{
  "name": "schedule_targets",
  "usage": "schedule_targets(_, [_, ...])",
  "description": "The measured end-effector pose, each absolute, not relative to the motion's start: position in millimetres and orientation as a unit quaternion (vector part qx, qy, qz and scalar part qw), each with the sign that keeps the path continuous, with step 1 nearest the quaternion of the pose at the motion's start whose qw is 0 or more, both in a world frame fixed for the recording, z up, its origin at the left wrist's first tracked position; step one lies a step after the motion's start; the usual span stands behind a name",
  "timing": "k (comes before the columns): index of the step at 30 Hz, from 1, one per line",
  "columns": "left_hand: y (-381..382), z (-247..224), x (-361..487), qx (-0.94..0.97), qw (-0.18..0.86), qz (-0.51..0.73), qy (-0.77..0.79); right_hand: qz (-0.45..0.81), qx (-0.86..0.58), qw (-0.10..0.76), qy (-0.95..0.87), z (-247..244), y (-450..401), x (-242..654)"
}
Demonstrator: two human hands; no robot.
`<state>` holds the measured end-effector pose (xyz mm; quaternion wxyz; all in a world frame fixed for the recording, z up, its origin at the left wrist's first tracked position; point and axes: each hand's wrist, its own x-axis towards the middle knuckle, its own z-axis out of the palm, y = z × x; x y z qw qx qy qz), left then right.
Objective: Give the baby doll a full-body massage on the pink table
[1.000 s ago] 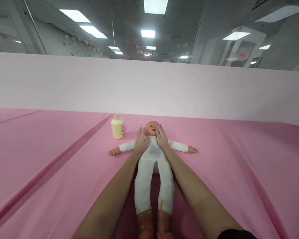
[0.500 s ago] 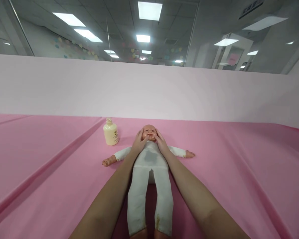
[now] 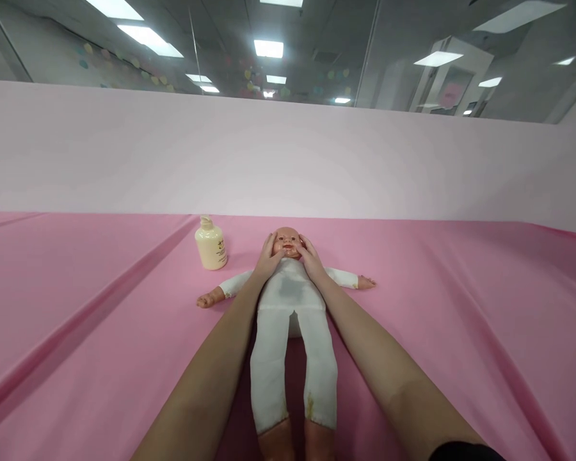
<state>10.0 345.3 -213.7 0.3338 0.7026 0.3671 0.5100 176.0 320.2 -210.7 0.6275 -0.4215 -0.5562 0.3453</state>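
Observation:
A baby doll (image 3: 290, 288) with a white cloth body lies on its back, arms spread out and feet toward me. Along the left side of its face rests my left hand (image 3: 269, 259), open, fingers stretched up the head and thumb near the mouth corner. My right hand (image 3: 311, 257) mirrors it on the other cheek, also open, with its thumb by the chin. Between them the doll's face (image 3: 287, 238) stays visible; the sides of its head are covered by my fingers. A grey patch marks the doll's chest.
A cream pump bottle (image 3: 212, 245) stands upright to the left of the doll's head. Pink cloth (image 3: 436, 320) with long folds covers the surface. Behind it rises a white wall (image 3: 288, 157), with a glass panel (image 3: 317, 70) above showing ceiling lights.
My view has tipped slightly downward, so everything sits higher and more of the doll's feet shows. Both hands stay on the doll's face, with little visible movement.

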Motion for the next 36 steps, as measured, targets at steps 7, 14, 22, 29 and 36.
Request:
schedule_targets(7, [339.6, -209.7, 10.5, 0.714, 0.32, 0.502, 0.369, 0.273, -0.403, 0.6, -0.635, -213.6, 321.5, 176.8])
schedule_targets(14, [341.8, -211.5, 9.6, 0.716, 0.318, 0.505, 0.363, 0.229, -0.434, 0.581, -0.65, -216.0, 326.9, 176.8])
schedule_targets(22, [344.4, -213.9, 10.9, 0.704, 0.314, 0.514, 0.377, 0.215, -0.449, 0.57, -0.653, -216.2, 326.1, 175.7])
schedule_targets(29, [338.3, -205.5, 8.9, 0.703, 0.335, 0.511, 0.363, 0.201, -0.436, 0.566, -0.67, -213.6, 325.2, 175.9])
schedule_targets(36, [346.2, -215.4, 9.8, 0.686, 0.34, 0.502, 0.401, 0.234, -0.496, 0.551, -0.629, -211.5, 321.6, 174.1])
